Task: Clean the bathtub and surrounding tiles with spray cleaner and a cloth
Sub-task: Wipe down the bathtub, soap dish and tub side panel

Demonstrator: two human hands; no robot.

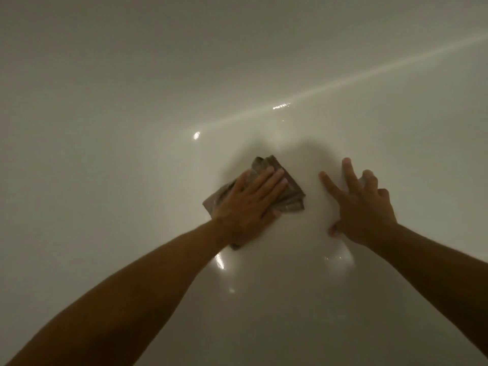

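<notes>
Count: two bare hands, one cloth, one tub surface. That's all you've got in view.
Tub: glossy white bathtub surface point(132, 128) fills the whole view, dim light, with a pale streak of reflection running from the middle out toward 2 o'clock and a few small bright wet glints near the centre.
Cloth: one crumpled grey-brown cleaning cloth point(286, 190) sits just left of centre, flat on the tub, with its corners poking out past your fingers at 12 and 3 o'clock and a bit at 6 o'clock under your wrist.
Left hand: your left hand point(247, 207) lies palm down on the cloth, fingers straight and together, pressing it to the tub rather than gripping it.
Right hand: your right hand point(365, 210) is just beside the cloth at its 3 o'clock, not touching it; fingers spread, tips and thumb braced on the bare tub, nothing held.
Edges: no rim, drain or tile line shows anywhere, so can't tell where the tub ends.
Room: smooth bare surface all around both hands, widest toward 12, 9 and 3 o'clock; your forearms take up 7 and 5 o'clock.
</notes>
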